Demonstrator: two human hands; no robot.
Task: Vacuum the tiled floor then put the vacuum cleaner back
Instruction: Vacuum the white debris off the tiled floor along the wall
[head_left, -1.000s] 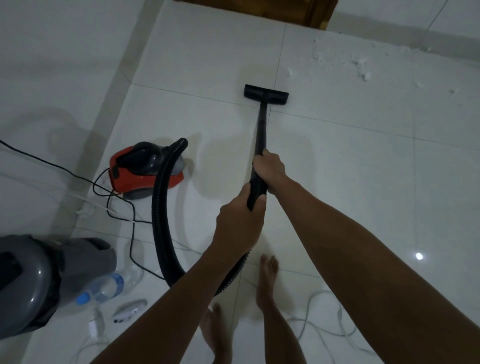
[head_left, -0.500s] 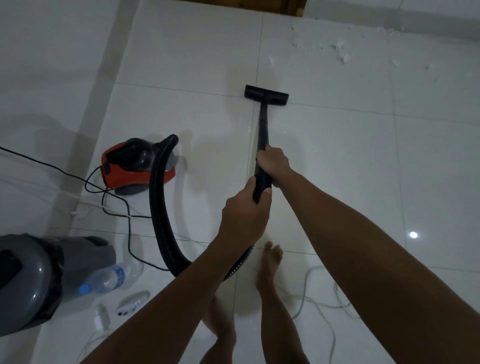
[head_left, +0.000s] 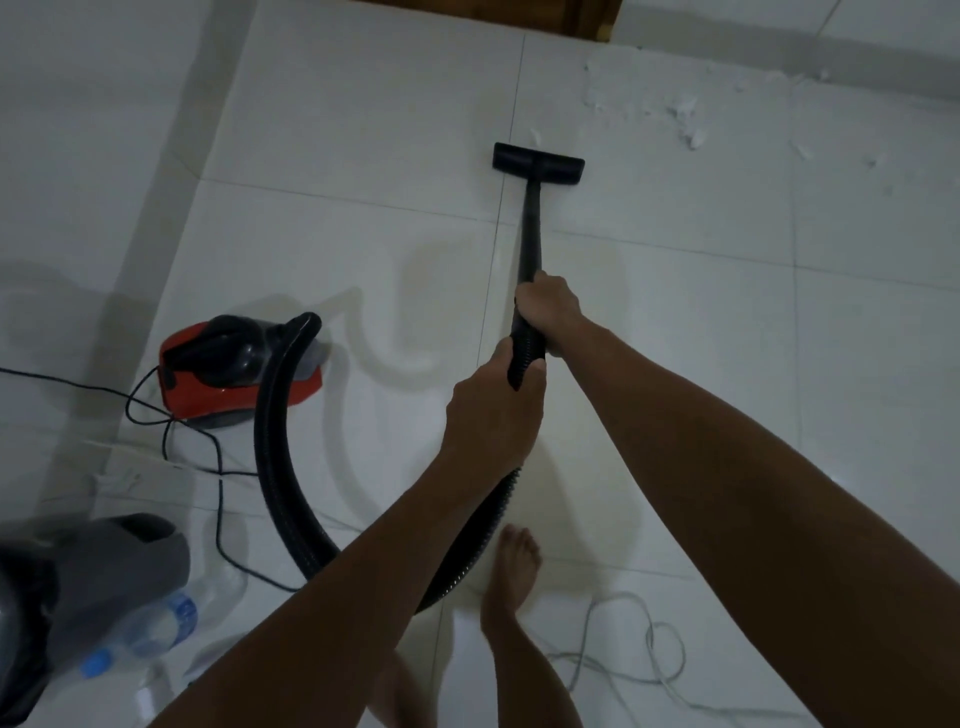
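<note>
Both hands grip the black wand (head_left: 531, 234) of the vacuum cleaner. The right hand (head_left: 548, 306) is the farther one, its fingers curled round the tube just above the ribbed cuff; the left hand (head_left: 491, 410) sits nearer the body, wrapped round the ribbed end where the hose joins. The two hands are close together along the same line, with a short stretch of ribbed tube showing between them.

The wand runs forward and slightly left to the flat black floor head (head_left: 538, 163), which lies on the white tiled floor (head_left: 363, 130) just right of a grout line. Beyond and to the right of the head, scattered white debris (head_left: 688, 130) lies on the tiles near the far wall, apart from the head.

The corrugated black hose (head_left: 272, 467) loops down from the left hand, passes under the left forearm, and curves up to the red and black vacuum cleaner body (head_left: 228, 374), which stands on the floor to the left. A thin black power cord (head_left: 218, 499) trails from it in loose bends. A bare foot (head_left: 511, 566) stands on the tile below the hands.

At the lower left sits a grey appliance (head_left: 78, 582), possibly a second vacuum, though it is blurred. A clear plastic bottle (head_left: 156, 629) with a blue cap lies beside it. A white cable (head_left: 660, 654) lies coiled at the lower right.
</note>
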